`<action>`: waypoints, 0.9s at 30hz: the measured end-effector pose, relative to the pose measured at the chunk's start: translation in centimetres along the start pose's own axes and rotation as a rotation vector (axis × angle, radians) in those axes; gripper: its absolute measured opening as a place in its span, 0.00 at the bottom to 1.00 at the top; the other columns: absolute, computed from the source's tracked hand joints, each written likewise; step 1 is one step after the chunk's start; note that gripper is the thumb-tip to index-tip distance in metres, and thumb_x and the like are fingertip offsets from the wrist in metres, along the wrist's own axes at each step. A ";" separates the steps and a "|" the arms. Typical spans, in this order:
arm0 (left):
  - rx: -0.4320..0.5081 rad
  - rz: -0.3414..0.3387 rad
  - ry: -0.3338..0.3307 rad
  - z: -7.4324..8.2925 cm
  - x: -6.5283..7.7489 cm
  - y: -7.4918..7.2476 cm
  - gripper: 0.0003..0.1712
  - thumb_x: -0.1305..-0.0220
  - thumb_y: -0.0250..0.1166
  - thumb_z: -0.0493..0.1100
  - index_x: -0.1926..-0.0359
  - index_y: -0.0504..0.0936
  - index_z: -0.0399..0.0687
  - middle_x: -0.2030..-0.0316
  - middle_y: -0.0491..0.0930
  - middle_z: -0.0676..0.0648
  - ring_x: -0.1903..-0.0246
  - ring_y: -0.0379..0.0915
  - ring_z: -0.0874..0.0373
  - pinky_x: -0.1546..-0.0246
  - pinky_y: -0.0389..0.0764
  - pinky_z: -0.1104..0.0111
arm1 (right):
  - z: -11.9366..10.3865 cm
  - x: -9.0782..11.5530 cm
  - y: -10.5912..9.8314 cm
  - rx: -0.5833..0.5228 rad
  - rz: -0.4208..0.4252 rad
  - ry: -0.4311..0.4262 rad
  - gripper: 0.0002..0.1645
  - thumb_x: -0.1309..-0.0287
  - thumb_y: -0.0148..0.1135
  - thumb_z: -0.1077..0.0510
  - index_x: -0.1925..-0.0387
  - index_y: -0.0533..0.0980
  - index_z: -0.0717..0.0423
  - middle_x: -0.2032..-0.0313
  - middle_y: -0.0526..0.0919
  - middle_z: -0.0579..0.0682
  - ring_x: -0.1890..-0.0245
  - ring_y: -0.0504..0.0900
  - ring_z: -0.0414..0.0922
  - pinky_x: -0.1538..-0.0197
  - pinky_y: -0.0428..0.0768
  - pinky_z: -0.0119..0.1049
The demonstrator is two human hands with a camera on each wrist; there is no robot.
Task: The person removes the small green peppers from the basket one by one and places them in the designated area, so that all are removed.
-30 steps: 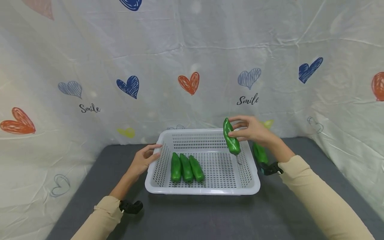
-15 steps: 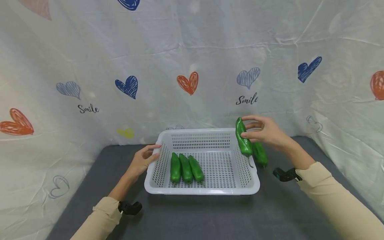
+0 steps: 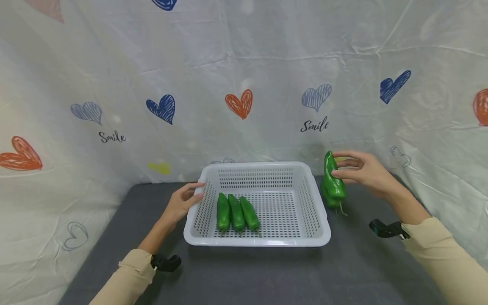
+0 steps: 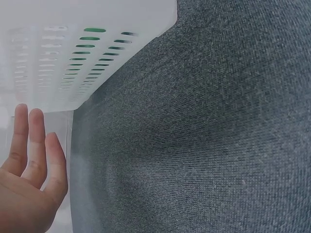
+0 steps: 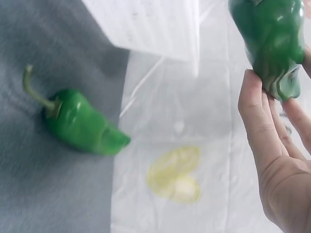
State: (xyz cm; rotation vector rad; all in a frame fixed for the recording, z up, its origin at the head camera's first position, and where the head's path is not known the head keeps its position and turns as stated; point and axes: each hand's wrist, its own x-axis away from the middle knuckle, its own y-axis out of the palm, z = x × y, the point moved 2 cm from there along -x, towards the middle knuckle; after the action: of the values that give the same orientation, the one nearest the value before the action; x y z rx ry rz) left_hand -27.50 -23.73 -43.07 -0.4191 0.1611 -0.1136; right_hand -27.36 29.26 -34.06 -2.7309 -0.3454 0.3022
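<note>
A long green chili pepper (image 3: 334, 178) is pinched between the thumb and fingers of my right hand (image 3: 367, 173). It hangs stem-down to the right of the white plastic basket (image 3: 263, 242), overlapping another green pepper (image 3: 331, 202) in the head view. The right wrist view shows that second pepper (image 5: 80, 121) lying on the table, apart from the held pepper (image 5: 274, 43). On the basket's left side, my left hand (image 3: 182, 203) touches the rim with thumb and fingertips. Its fingers extend loosely beside the perforated wall (image 4: 63, 58) in the left wrist view.
Three green peppers (image 3: 237, 214) lie side by side in the basket's left half, stems toward the front. A dark grey cloth (image 3: 263, 275) covers the table. Behind it hangs a pale curtain (image 3: 198, 140) printed with hearts.
My right hand has carried its pepper from over the basket's right side out past the rim, above the pepper on the table. The left hand and basket have stayed put.
</note>
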 end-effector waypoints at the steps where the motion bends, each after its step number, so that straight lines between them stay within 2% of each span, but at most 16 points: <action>1: 0.001 0.001 0.000 0.0 0.0 0.0 0.26 0.27 0.66 0.48 0.32 0.75 0.49 0.42 0.77 0.34 0.52 0.80 0.42 0.59 0.81 0.56 | 0.2 0.2 -0.3 0.004 0.006 0.005 0.37 0.35 0.70 0.58 0.29 0.67 0.62 0.43 0.78 0.64 0.49 0.82 0.42 0.55 0.83 0.43; 8: 0.031 -0.002 0.002 0.2 0.0 -0.1 0.26 0.27 0.66 0.46 0.32 0.75 0.47 0.43 0.78 0.33 0.55 0.81 0.44 0.62 0.82 0.59 | 1.8 1.1 -1.7 0.031 0.045 0.065 0.37 0.35 0.71 0.57 0.29 0.68 0.59 0.39 0.76 0.59 0.48 0.80 0.38 0.55 0.83 0.42; 15: 0.044 0.000 -0.007 0.1 0.0 -0.2 0.26 0.27 0.66 0.46 0.32 0.75 0.47 0.46 0.79 0.34 0.57 0.82 0.46 0.64 0.83 0.61 | 4.1 1.4 -2.4 0.079 0.023 0.083 0.37 0.35 0.71 0.55 0.29 0.67 0.63 0.40 0.75 0.67 0.51 0.81 0.35 0.56 0.83 0.44; 24: 0.042 -0.014 -0.004 0.1 0.0 0.0 0.26 0.27 0.65 0.47 0.31 0.75 0.48 0.45 0.79 0.34 0.56 0.82 0.45 0.64 0.83 0.60 | 7.2 1.4 -2.9 0.141 0.010 0.143 0.42 0.35 0.71 0.52 0.28 0.65 0.65 0.38 0.73 0.71 0.53 0.79 0.33 0.55 0.83 0.50; 27: 0.045 -0.013 -0.003 0.1 0.1 -0.1 0.26 0.27 0.65 0.46 0.32 0.75 0.47 0.45 0.79 0.33 0.57 0.82 0.46 0.64 0.82 0.61 | 8.1 1.3 -3.3 0.162 0.006 0.159 0.42 0.34 0.70 0.52 0.27 0.64 0.65 0.37 0.72 0.71 0.48 0.80 0.44 0.54 0.82 0.51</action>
State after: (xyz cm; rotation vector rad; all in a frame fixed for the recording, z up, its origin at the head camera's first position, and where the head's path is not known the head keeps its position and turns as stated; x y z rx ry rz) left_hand -27.42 -23.76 -42.95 -0.3752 0.1526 -0.1288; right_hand -28.84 35.24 -40.35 -2.5761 -0.2577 0.1081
